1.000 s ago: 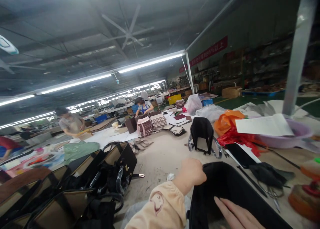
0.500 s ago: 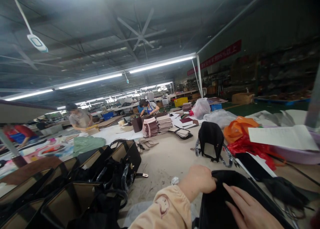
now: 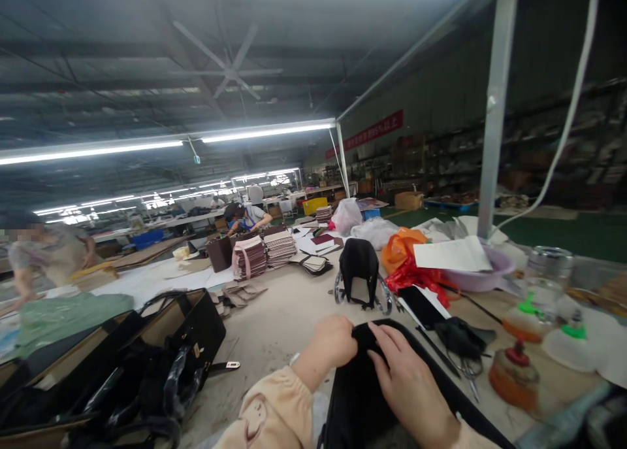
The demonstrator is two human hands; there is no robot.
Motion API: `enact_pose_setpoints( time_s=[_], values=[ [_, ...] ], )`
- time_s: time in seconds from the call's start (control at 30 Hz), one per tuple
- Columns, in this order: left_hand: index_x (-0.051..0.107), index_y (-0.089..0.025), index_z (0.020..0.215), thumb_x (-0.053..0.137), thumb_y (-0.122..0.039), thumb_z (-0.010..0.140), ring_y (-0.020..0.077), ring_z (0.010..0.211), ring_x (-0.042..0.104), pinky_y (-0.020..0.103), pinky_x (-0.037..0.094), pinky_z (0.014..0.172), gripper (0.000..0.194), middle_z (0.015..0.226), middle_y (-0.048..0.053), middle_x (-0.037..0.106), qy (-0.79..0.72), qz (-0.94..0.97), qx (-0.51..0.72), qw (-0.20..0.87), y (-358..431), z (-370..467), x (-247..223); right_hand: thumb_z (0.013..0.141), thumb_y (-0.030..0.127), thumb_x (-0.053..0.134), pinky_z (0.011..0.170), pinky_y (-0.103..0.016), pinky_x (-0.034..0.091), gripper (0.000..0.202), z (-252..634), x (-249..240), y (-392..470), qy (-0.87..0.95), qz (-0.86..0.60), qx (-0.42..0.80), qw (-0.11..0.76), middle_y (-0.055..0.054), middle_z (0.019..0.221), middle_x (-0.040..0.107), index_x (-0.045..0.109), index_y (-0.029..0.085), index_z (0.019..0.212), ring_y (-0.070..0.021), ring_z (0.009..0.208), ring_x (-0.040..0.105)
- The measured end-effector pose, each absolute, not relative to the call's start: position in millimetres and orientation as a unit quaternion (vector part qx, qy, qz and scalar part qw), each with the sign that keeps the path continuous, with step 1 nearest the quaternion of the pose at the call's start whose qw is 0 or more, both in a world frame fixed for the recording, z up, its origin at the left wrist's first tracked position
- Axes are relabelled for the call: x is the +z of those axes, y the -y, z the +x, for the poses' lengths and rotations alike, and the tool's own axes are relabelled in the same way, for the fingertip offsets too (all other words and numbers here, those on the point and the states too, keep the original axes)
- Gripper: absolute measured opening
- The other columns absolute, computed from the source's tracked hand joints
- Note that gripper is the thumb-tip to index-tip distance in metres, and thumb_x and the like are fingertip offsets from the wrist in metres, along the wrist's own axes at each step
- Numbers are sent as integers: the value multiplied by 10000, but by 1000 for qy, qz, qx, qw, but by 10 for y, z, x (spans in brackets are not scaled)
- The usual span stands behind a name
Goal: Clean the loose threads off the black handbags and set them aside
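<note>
A black handbag (image 3: 360,397) lies before me at the bottom of the view, its open side toward me. My left hand (image 3: 329,343) is closed on the far left corner of its rim, fingertips hidden behind the black material. At the same end, my right hand (image 3: 411,377) reaches into the opening. Its fingers and thumb pinch the bag's edge close to the left hand. Just beyond stands a smaller black bag piece (image 3: 360,269) with plastic-wrapped handles at its sides. To the left sit several black handbags (image 3: 203,328) with tan insides.
Right of the bag lie a phone (image 3: 424,306), scissors (image 3: 469,370) and bottles of amber liquid (image 3: 514,377). Behind them are red and orange plastic bags (image 3: 404,253) and a lilac basin (image 3: 499,259). Stacked panels (image 3: 249,256) stand farther back, near co-workers. A metal post (image 3: 497,109) rises at right.
My view has turned to the right, bringing the bottles and post into sight. Both hands stay at the bag's corner; the right fingers have shifted nearer its rim.
</note>
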State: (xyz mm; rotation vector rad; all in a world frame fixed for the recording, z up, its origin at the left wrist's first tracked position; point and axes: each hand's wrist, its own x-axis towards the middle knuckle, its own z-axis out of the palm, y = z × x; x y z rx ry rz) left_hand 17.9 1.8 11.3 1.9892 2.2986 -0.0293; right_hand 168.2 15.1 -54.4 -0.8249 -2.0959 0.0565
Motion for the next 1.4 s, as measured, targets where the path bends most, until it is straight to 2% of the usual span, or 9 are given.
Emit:
enact_pose_setpoints(
  time_s=[0.33, 0.57, 0.7, 0.9, 1.07, 1.23, 1.4],
  values=[
    [717, -165, 858, 459, -289, 762, 220, 798, 644, 272, 456, 669, 301, 832, 106, 708, -742, 667, -32, 54, -58, 157, 100, 858, 113, 459, 872, -351, 521, 311, 1630, -576, -228, 800, -328, 178, 469, -113, 1149, 540, 522, 178, 1155, -207, 1000, 594],
    [716, -175, 792, 473, -297, 750, 200, 740, 641, 256, 425, 618, 275, 761, 88, 702, -742, 670, -24, 28, -35, 194, 94, 884, 126, 409, 798, -332, 544, 357, 1641, -649, -296, 813, -300, 158, 473, -104, 1090, 553, 508, 212, 1216, -200, 932, 608],
    [709, -171, 788, 476, -310, 755, 207, 736, 639, 262, 416, 604, 274, 764, 93, 701, -741, 670, -26, 10, -44, 198, 87, 893, 138, 412, 794, -312, 543, 298, 1636, -606, -337, 815, -284, 153, 482, -88, 1050, 562, 541, 221, 1149, -186, 895, 611],
    [699, -177, 805, 474, -314, 782, 172, 701, 611, 246, 387, 600, 264, 765, 64, 693, -740, 670, -43, 39, -25, 251, 159, 883, 171, 488, 767, -288, 517, 196, 1670, -508, -361, 824, -305, 160, 449, -68, 1018, 569, 582, 214, 1050, -174, 872, 597],
    [688, -159, 745, 491, -321, 787, 126, 587, 525, 232, 316, 552, 259, 622, 16, 621, -744, 663, -35, 75, -45, 261, 190, 889, 187, 501, 740, -247, 488, 119, 1660, -501, -406, 812, -317, 185, 453, -55, 967, 570, 604, 192, 950, -146, 841, 588],
    [664, -145, 684, 501, -310, 782, 98, 528, 434, 228, 260, 518, 251, 550, -15, 537, -751, 653, -25, 96, -37, 279, 214, 891, 207, 515, 714, -224, 468, 137, 1642, -529, -414, 803, -317, 200, 463, -41, 911, 581, 629, 208, 967, -129, 798, 586],
    [634, -148, 645, 495, -305, 796, 97, 538, 440, 221, 255, 512, 258, 536, -25, 506, -748, 655, -27, 104, -35, 304, 222, 899, 207, 504, 700, -211, 455, 141, 1644, -542, -416, 800, -320, 205, 464, -34, 876, 584, 640, 209, 936, -120, 781, 579]
  ],
)
